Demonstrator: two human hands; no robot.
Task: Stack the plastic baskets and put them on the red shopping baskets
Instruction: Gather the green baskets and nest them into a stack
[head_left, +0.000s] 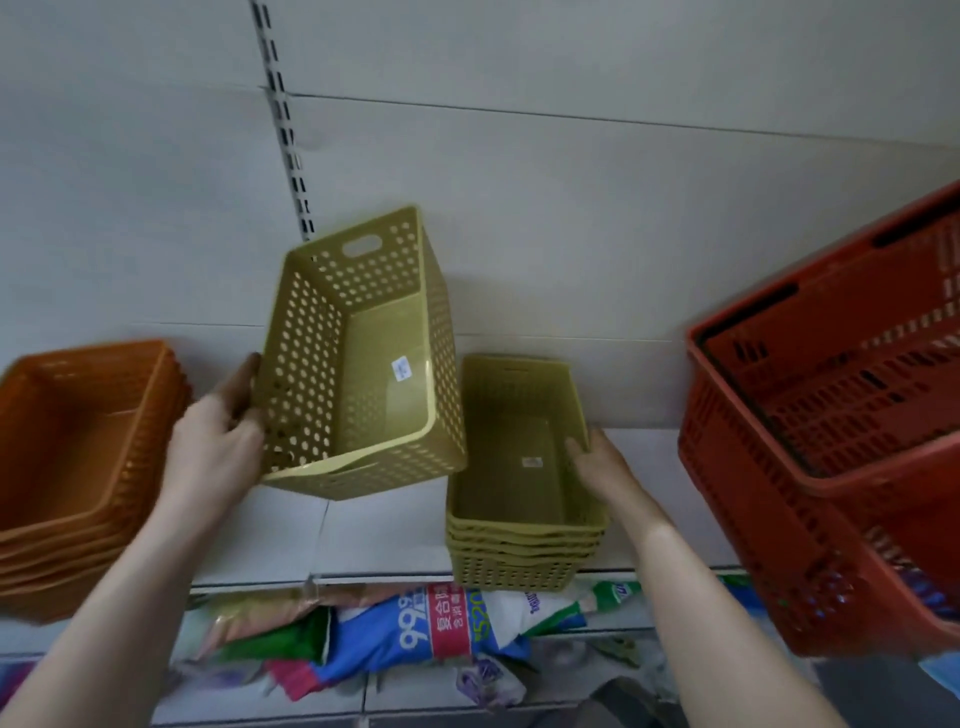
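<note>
A single olive-green perforated plastic basket (363, 358) is lifted off the white shelf and tilted, its opening facing me. My left hand (221, 441) grips its left rim. To its right a stack of several olive-green baskets (524, 540) stands on the shelf. My right hand (602, 462) rests on the right rim of that stack, fingers curled over the edge. Nested red shopping baskets (810, 467) stand at the far right on the same shelf.
A stack of orange plastic baskets (78, 467) sits at the left end of the white shelf (384, 535). The shelf's back panel with a slotted upright (285, 130) rises behind. Colourful bagged goods (431, 629) lie on the shelf below.
</note>
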